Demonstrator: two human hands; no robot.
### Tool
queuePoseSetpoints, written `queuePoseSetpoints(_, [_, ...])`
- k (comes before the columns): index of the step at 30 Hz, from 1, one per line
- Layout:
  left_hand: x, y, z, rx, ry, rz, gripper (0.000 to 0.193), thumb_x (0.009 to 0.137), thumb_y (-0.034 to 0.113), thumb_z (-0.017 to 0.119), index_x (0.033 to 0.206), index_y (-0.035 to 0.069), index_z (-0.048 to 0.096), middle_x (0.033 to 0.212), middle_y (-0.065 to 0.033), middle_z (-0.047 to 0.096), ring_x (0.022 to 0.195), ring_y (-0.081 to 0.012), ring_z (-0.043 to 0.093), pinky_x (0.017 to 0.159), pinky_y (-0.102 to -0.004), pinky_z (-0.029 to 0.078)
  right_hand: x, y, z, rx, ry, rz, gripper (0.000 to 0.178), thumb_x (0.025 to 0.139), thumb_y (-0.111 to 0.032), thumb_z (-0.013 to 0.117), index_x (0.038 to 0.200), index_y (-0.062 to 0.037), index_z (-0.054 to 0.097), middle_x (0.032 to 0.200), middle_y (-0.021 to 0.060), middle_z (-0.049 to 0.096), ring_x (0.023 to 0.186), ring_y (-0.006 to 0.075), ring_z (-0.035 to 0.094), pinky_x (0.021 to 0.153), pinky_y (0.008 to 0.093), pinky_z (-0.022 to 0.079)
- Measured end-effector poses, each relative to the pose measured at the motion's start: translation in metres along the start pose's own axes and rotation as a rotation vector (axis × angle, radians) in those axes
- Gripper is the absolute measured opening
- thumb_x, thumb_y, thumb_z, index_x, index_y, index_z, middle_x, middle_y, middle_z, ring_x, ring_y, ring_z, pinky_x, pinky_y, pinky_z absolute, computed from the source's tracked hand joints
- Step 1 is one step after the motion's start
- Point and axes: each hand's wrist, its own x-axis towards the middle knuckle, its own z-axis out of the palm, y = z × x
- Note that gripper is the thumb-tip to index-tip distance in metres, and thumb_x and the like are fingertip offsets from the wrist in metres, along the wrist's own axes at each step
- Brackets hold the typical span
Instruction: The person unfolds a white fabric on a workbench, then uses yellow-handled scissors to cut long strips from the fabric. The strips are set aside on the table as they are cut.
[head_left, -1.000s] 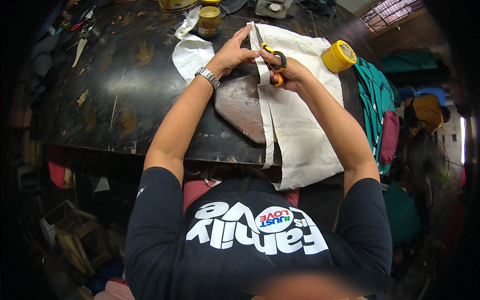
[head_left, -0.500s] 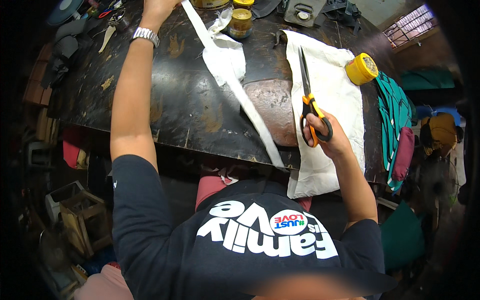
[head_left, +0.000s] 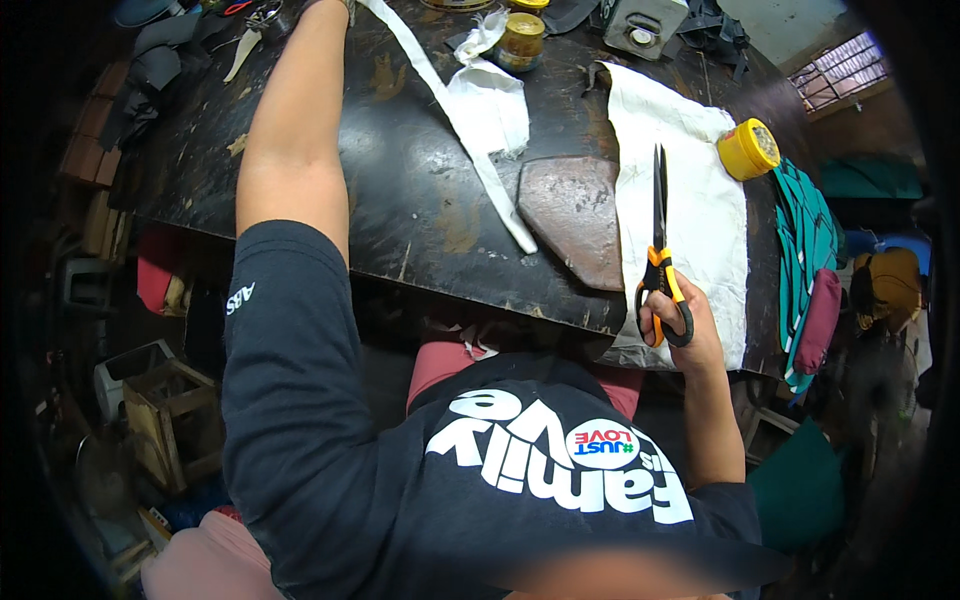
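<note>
My right hand grips a pair of scissors with black and orange handles, its blades together and pointing away from me. The scissors are over a white cloth that lies on the dark table. My left forearm reaches to the far edge of the view, where the hand is cut off beyond the wrist. A long white fabric strip runs from beside that wrist across the table, its near end lying free. Beside the strip lies a crumpled white cloth piece.
A brown, flat, angular slab lies left of the cloth. One yellow jar stands at the cloth's right edge, another jar at the back. A grey metal container and green folded fabric sit around the table.
My left arm has reached farther away, taking the hand out of view and drawing the strip's near end away from the table edge. The right hand still holds the scissors, now pointing straighter ahead.
</note>
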Motion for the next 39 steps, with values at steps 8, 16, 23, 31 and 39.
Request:
queuePoseSetpoints(8, [-0.182, 0.077, 0.008, -0.089, -0.198, 0.254, 0.048, 0.083, 0.012, 0.071, 0.129, 0.01, 0.058, 0.105, -0.0047, 0.069, 0.09, -0.0135, 0.066, 0.075, -0.031, 0.055, -0.015, 0.023, 0.0, -0.018, -0.017, 0.025, 0.029, 0.083, -0.021, 0.067, 0.099, -0.0008, 0.056, 0.065, 0.0035, 0.057, 0.049, 0.0089, 0.052, 0.045, 0.0207, 0.043])
queuePoseSetpoints(16, [-0.401, 0.253, -0.054, -0.987, -1.343, 0.158, 0.059, 0.084, 0.011, 0.069, 0.139, 0.01, 0.046, 0.097, -0.0133, 0.068, 0.081, -0.0186, 0.067, 0.079, -0.0321, 0.053, -0.05, 0.049, -0.011, 0.118, -0.076, 0.036, 0.029, 0.083, -0.02, 0.069, 0.101, -0.0018, 0.056, 0.069, 0.0039, 0.057, 0.055, 0.0098, 0.054, 0.05, 0.0211, 0.044])
queuePoseSetpoints(23, [-0.499, 0.282, -0.007, -0.731, -1.34, 0.432, 0.052, 0.083, 0.023, 0.071, 0.132, 0.023, 0.054, 0.105, -0.0221, 0.049, 0.097, -0.0343, 0.051, 0.089, -0.0418, 0.044, -0.11, 0.109, -0.04, 0.296, -0.029, 0.058, 0.054, 0.075, -0.041, 0.078, 0.104, -0.002, 0.056, 0.07, 0.0048, 0.057, 0.058, 0.0098, 0.054, 0.052, 0.0202, 0.044])
queuePoseSetpoints(31, [-0.528, 0.301, 0.024, -0.942, -1.418, 0.224, 0.048, 0.078, 0.012, 0.076, 0.123, 0.011, 0.061, 0.117, -0.012, 0.064, 0.113, -0.0234, 0.059, 0.097, -0.032, 0.045, -0.193, 0.177, -0.07, 0.329, 0.053, 0.187, 0.065, 0.07, -0.049, 0.08, 0.108, -0.002, 0.055, 0.074, 0.0051, 0.061, 0.061, 0.01, 0.058, 0.056, 0.0196, 0.047])
queuePoseSetpoints(39, [-0.524, 0.354, -0.012, -1.509, -1.381, -0.297, 0.063, 0.081, -0.009, 0.067, 0.138, 0.0, 0.04, 0.129, -0.0104, 0.047, 0.1, -0.0192, 0.063, 0.086, -0.0288, 0.055, -0.253, 0.205, -0.091, 0.175, -0.241, 0.433, 0.072, 0.062, -0.05, 0.082, 0.109, -0.0012, 0.058, 0.078, 0.0044, 0.062, 0.066, 0.01, 0.058, 0.059, 0.0199, 0.046])
